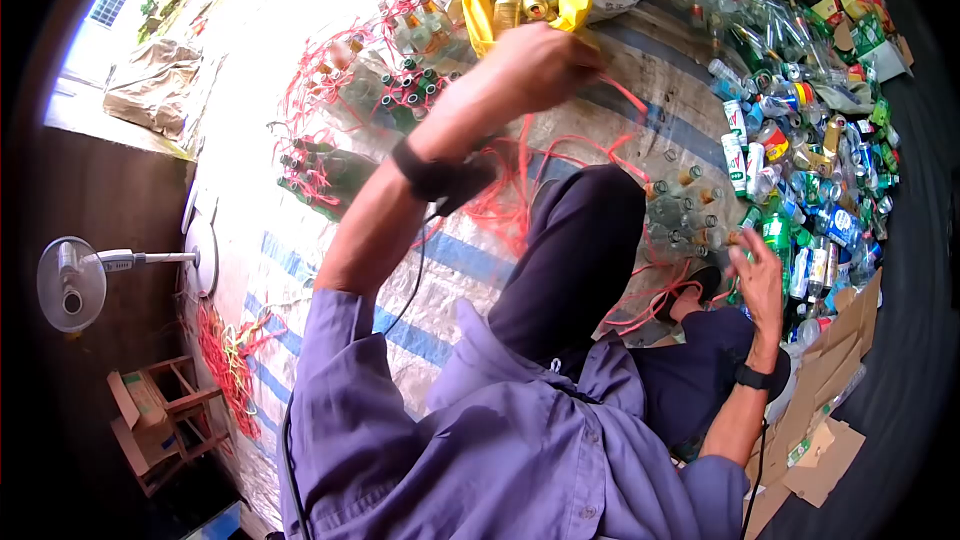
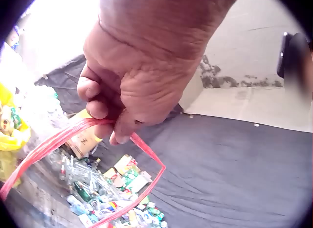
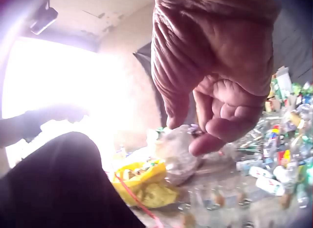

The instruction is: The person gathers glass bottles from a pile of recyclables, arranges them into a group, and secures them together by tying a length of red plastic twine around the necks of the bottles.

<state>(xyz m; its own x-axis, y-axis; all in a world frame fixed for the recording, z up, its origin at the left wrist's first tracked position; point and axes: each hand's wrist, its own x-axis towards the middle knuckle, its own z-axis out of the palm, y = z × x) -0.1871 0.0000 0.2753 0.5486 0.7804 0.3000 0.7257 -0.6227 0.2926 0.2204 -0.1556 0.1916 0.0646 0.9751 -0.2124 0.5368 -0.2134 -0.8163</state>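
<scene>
My left hand [image 1: 535, 65] is raised in front of the yellow bag, blurred in the head view. In the left wrist view its thumb and fingers pinch a red plastic strap [image 2: 54, 140], which hangs down in a loop on both sides. The red strap [image 1: 622, 92] trails toward the floor near the knee. Held up over the bottles on the right, my right hand [image 1: 760, 275] has its fingers loosely bent and its thumb apart, with nothing between them. A cluster of clear glass bottles [image 1: 690, 210] stands by the knee, near this hand.
Bundled bottles [image 1: 415, 90] with red straps stand at the left. A yellow bag [image 1: 478, 2] of cans is at the back. Loose cans and bottles [image 1: 800, 175] heap up on the right, beside flat cardboard [image 1: 825, 365]. A fan [image 1: 72, 285] and wooden stool [image 1: 165, 415] are far left.
</scene>
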